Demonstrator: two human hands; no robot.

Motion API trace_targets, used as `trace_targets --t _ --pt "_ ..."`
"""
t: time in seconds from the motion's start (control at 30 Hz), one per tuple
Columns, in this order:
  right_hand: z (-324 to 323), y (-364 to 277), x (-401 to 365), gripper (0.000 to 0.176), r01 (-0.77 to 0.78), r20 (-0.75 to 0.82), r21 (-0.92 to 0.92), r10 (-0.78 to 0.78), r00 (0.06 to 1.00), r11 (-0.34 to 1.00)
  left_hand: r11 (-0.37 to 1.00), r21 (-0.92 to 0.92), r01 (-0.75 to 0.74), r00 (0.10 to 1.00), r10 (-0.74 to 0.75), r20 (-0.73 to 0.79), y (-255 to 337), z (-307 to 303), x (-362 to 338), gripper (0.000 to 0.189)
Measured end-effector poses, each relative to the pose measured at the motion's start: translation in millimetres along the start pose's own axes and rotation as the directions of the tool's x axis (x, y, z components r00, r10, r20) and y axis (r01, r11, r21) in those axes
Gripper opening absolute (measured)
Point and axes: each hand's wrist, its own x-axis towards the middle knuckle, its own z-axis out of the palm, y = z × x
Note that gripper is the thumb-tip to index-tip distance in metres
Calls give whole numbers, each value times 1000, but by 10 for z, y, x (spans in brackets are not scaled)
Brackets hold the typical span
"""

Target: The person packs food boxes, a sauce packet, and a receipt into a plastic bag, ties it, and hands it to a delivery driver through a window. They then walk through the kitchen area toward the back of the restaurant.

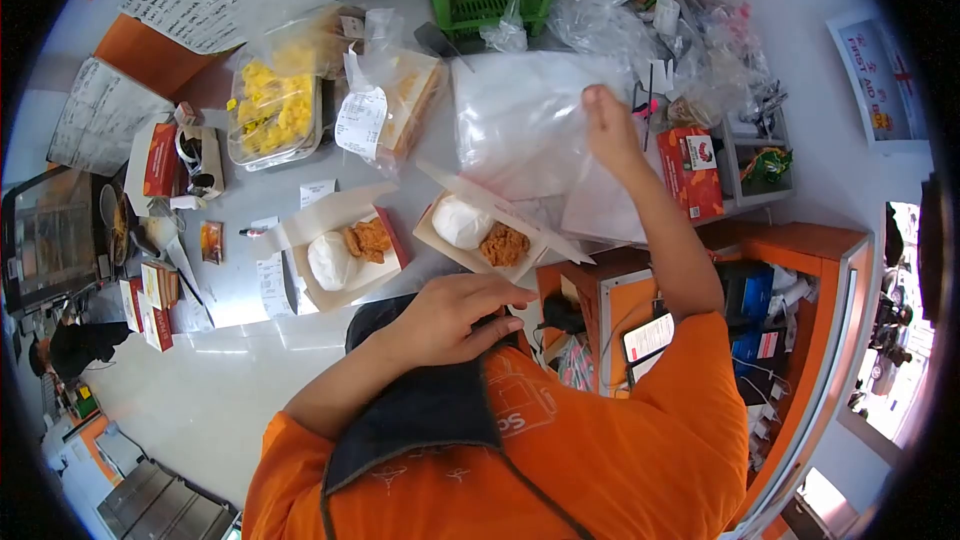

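Note:
My right hand (611,130) reaches out to the stack of clear plastic bags (515,105), fingers pressed together at the right side of the top bag. Close to my body, my left hand (465,315) hovers empty, with fingers stretched out and the thumb apart. Just beyond it stands an open food box (445,240), holding a white paper-wrapped bundle (463,224) and a piece of fried chicken (504,245). A second open box (375,285) to its left holds another white bundle (332,260) and more fried chicken (368,240).
Further left are a clear tub of yellow pieces (275,105), a bagged package with a receipt (362,122) and a sauce packet (211,241). Green crates (495,0) stand at the back. A red box (690,175) is at right, above an orange cabinet (790,240).

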Motion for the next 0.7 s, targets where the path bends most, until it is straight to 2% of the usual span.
trace_targets --t 0.07,0.13,0.17,0.2,0.23,0.27,0.3,0.33,0.37,0.4,0.43,0.5,0.53,0.57,0.6,0.67,0.7 --pt "-178 25 209 34 171 -258 25 -159 953 985 1000 -8 -1 1000 1 1 8 4 -7 29" --pt "-523 -135 386 39 82 -433 -17 -81 898 997 1000 -22 -5 1000 5 2 18 0 2 29" --pt "-722 -293 446 41 48 -537 -36 -60 841 998 999 -31 8 1000 -8 6 17 -1 -3 29" --pt "-910 -487 476 44 42 -670 -72 -80 738 996 999 -40 20 1000 -20 10 11 -2 -13 28" --pt "-1230 -193 653 44 147 -639 -468 -449 625 871 998 -49 33 999 -32 14 11 -3 -24 28" --pt "-1427 -356 690 45 222 -717 -266 -346 605 938 997 -72 17 1000 -17 5 15 -6 -32 27" --pt "-1623 -519 725 46 312 -783 -59 -238 575 948 996 -94 1 1000 -2 -9 23 -9 -48 27" --pt "-1748 -988 574 44 292 -707 257 -27 707 921 993 -114 -15 1000 12 -28 32 -11 -59 26" --pt "-1873 -1456 419 42 211 -583 544 185 791 812 991 -136 -19 999 14 -36 43 -27 -79 26" --pt "-1935 -1655 341 36 166 -522 337 37 852 927 988 -154 -20 999 12 -52 54 -55 -107 26" --pt "-1932 -1799 243 31 153 -422 103 -96 901 983 985 -169 -21 997 9 -71 62 -96 -142 27" --pt "-1819 -2024 -38 28 204 -365 -254 -289 885 945 986 -167 -23 992 1 -129 12 -160 -181 35" --pt "-1612 -2135 -247 29 203 -427 78 -152 892 976 987 -157 -10 984 -18 -176 -3 -209 -236 40" --pt "-1452 -2160 -449 29 223 -409 210 -122 904 952 977 -211 -8 961 -50 -271 6 -258 -277 51" --pt "-1360 -2166 -648 29 230 -384 285 -109 917 931 965 -262 -19 926 -82 -369 6 -301 -293 63" --pt "-1211 -2169 -1010 31 215 -322 345 -100 941 914 956 -278 -97 881 -47 -470 -26 -410 -329 107" --pt "-1160 -2179 -1183 31 204 -299 364 -93 950 909 919 -372 -132 878 -65 -474 -7 -418 -382 109"
